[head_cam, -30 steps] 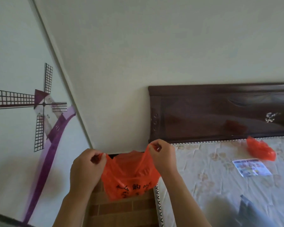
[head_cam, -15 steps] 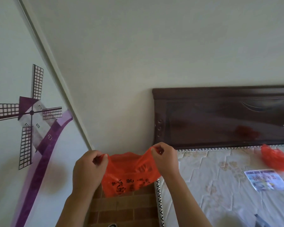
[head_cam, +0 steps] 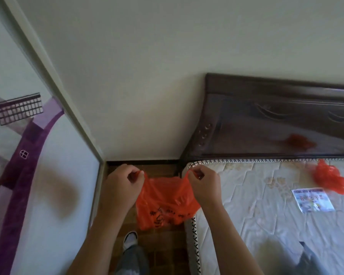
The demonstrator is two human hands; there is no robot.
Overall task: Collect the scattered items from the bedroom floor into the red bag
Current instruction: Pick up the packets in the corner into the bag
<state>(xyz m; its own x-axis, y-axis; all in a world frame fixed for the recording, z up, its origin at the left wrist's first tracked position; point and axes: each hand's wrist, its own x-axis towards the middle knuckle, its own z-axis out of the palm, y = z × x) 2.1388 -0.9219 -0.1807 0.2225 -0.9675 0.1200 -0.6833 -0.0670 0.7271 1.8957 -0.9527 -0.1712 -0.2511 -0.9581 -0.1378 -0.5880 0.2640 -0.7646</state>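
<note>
A thin red plastic bag [head_cam: 165, 203] with black print hangs in front of me over the narrow strip of brick-patterned floor [head_cam: 161, 247]. My left hand [head_cam: 121, 189] pinches its top left edge and my right hand [head_cam: 205, 185] pinches its top right edge, stretching the mouth between them. A second crumpled red bag [head_cam: 331, 180] lies on the mattress [head_cam: 266, 215] at the right, next to a flat printed packet [head_cam: 312, 199]. No loose items show on the visible floor.
The floor strip runs between a sliding wardrobe door with a purple windmill picture [head_cam: 28, 155] on the left and the bed on the right. A dark wooden headboard [head_cam: 276, 120] stands against the wall. My shoe [head_cam: 130, 239] and trouser leg are below the bag.
The view has tilted downward, so the floor and my shoe have come into sight. Both hands still hold the bag's top edge, which has stayed stretched between them.
</note>
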